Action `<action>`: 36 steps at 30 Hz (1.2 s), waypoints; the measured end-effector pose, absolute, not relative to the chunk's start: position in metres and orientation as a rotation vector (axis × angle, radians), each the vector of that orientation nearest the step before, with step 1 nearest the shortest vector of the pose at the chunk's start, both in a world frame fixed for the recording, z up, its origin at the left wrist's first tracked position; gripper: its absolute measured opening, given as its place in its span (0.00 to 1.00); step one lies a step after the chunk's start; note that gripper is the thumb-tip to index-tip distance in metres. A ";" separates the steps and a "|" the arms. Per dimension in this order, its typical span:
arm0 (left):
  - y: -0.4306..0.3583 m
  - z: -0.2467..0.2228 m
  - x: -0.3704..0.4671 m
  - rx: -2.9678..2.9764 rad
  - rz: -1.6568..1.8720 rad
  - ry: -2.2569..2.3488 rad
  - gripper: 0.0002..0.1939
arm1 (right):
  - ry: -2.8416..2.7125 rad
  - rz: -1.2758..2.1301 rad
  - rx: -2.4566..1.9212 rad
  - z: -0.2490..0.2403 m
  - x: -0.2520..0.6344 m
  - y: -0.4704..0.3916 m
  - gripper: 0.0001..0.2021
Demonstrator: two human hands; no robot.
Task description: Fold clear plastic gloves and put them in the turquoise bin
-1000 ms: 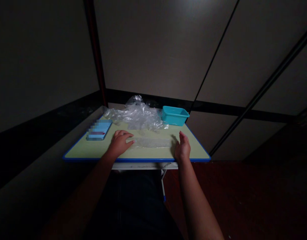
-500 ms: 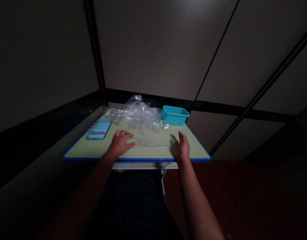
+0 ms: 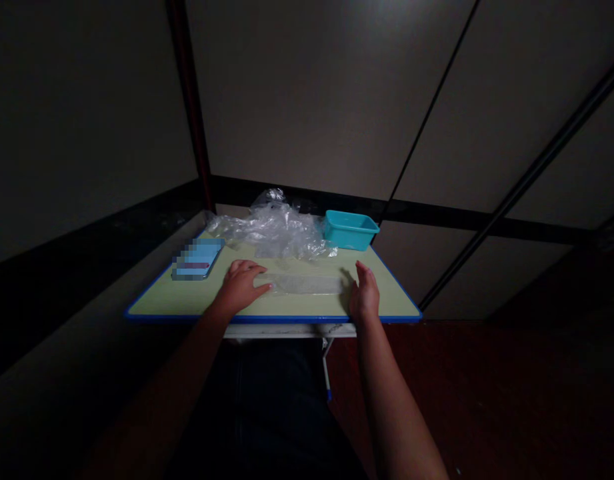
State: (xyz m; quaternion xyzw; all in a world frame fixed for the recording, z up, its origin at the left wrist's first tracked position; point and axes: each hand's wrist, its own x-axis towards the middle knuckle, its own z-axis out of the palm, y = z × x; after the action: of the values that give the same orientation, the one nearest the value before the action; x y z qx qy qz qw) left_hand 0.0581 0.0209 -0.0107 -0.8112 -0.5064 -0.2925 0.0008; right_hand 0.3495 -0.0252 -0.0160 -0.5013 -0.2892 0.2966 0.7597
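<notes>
A flat strip of clear plastic (image 3: 307, 285), apparently a folded bag, lies on the table between my hands. My left hand (image 3: 241, 285) rests at its left end, thumb and fingers apart, with nothing gripped that I can see. Beyond the right end of the strip, my right hand (image 3: 365, 293) stands on its edge, palm turned inward and fingers stretched out, holding nothing. Behind the strip sits a crumpled heap of clear plastic bags (image 3: 287, 230).
A turquoise plastic basket (image 3: 349, 239) stands at the table's back right. A phone (image 3: 199, 259), its screen partly pixelated, lies at the left. The small pale table (image 3: 187, 303) has a blue rim, and dark panelled walls (image 3: 307, 100) rise behind it.
</notes>
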 end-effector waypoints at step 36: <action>0.025 -0.016 0.057 -2.544 -1.032 -1.574 0.17 | -0.597 0.666 -0.995 -0.022 0.350 -0.022 0.12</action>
State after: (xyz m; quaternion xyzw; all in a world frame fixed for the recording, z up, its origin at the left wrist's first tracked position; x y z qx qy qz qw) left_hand 0.0567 0.0246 -0.0156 -0.8038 -0.4973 -0.3262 -0.0116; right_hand 0.3502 -0.0225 -0.0217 -0.4611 -0.2769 0.3087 0.7845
